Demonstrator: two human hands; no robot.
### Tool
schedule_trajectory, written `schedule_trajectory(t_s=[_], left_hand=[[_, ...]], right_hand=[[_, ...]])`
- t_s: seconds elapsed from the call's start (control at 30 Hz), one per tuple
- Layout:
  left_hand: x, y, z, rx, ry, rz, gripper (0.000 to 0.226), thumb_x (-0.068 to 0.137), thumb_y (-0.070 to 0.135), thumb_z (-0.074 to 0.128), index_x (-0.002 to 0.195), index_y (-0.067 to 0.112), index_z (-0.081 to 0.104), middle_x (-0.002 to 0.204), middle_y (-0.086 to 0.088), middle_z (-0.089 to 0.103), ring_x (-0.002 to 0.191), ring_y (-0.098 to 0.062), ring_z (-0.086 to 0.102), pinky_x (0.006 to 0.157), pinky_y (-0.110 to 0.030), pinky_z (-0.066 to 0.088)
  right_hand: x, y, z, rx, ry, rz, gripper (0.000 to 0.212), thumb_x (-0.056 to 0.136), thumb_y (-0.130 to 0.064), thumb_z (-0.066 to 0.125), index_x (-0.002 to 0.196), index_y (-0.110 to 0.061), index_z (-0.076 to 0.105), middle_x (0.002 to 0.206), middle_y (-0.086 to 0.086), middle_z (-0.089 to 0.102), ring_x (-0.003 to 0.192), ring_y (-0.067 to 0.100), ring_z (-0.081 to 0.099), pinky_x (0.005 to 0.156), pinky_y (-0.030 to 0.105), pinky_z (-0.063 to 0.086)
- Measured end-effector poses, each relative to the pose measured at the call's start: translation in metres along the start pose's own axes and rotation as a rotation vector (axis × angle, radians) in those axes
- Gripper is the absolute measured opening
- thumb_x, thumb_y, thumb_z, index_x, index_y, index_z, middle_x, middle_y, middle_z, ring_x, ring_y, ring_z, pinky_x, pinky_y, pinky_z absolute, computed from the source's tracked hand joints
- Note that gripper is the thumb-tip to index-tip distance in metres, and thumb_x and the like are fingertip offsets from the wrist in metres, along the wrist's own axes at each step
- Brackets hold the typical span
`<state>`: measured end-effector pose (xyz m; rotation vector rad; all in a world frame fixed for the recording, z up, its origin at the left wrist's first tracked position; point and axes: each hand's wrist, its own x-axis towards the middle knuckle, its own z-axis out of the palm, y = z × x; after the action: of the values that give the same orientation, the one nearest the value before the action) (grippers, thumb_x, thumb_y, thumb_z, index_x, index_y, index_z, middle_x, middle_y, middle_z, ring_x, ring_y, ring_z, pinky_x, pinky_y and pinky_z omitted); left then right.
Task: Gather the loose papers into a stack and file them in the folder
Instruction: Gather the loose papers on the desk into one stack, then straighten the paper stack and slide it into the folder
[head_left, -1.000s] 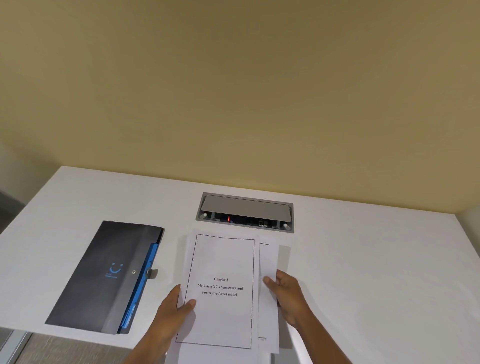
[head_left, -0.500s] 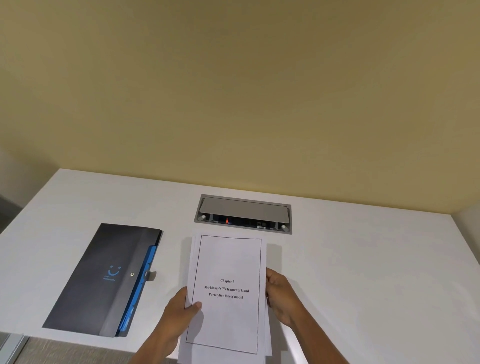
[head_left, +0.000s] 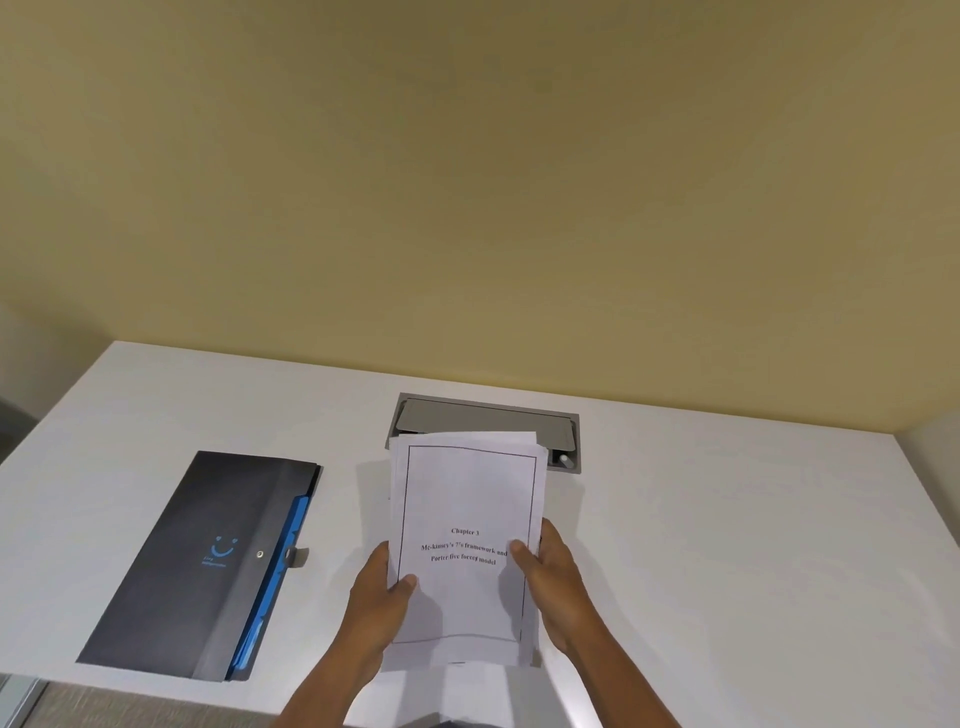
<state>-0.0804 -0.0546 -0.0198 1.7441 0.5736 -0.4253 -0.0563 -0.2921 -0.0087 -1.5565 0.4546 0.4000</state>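
A stack of white papers (head_left: 467, 493) with a "Chapter 3" title page on top is raised off the white desk, tilted up toward me. My left hand (head_left: 382, 608) grips its left edge, thumb on the front. My right hand (head_left: 553, 582) grips the right edge, thumb over the printed text. A few sheet edges stick out unevenly at the top and bottom. The dark grey folder (head_left: 208, 561) with a blue smiley logo and blue inner dividers lies shut on the desk to the left, apart from the papers.
A grey cable hatch (head_left: 558, 434) is set into the white desk (head_left: 727, 545) behind the papers, partly hidden by them. A yellow wall rises behind the desk. The desk's near edge runs close below the folder.
The papers lay spread on the desk with one sheet off to the right; both hands pushed them together and lifted the stack, its top edge now over the hatch.
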Motion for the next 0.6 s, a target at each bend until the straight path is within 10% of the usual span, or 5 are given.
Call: schedule_trajectory(t_s=[0.23,0.37,0.6], left_hand=[[0.007,0.009,0.013,-0.082,0.08,0.075,0.047,0.103,0.011,0.054,0.143,0.035,0.048,0.138,0.02,0.054,0.135,-0.019,0.05,0.115,-0.039,0.04],[0.01,0.01,0.014,-0.183,0.108,0.103,0.045,0.103,0.013,0.056,0.118,0.056,0.056,0.118,0.018,0.068,0.111,-0.009,0.064,0.083,-0.027,0.057],[0.011,-0.016,0.017,-0.183,0.098,0.073,0.05,0.101,0.015,0.061,0.141,0.04,0.045,0.124,0.012,0.064,0.117,-0.017,0.062,0.08,-0.023,0.058]], right_hand=[[-0.01,-0.003,0.009,0.05,0.11,-0.096,0.035,0.106,-0.02,0.061,0.126,-0.048,0.062,0.117,-0.027,0.076,0.105,-0.004,0.073,0.078,0.016,0.061],[-0.012,0.0,0.006,0.07,0.153,-0.121,0.034,0.106,-0.018,0.062,0.131,-0.042,0.064,0.121,-0.018,0.078,0.109,0.0,0.074,0.086,0.02,0.061],[-0.018,0.024,0.014,-0.034,0.107,-0.088,0.035,0.105,-0.024,0.065,0.129,-0.049,0.06,0.118,-0.031,0.073,0.111,-0.008,0.069,0.082,0.006,0.056]])
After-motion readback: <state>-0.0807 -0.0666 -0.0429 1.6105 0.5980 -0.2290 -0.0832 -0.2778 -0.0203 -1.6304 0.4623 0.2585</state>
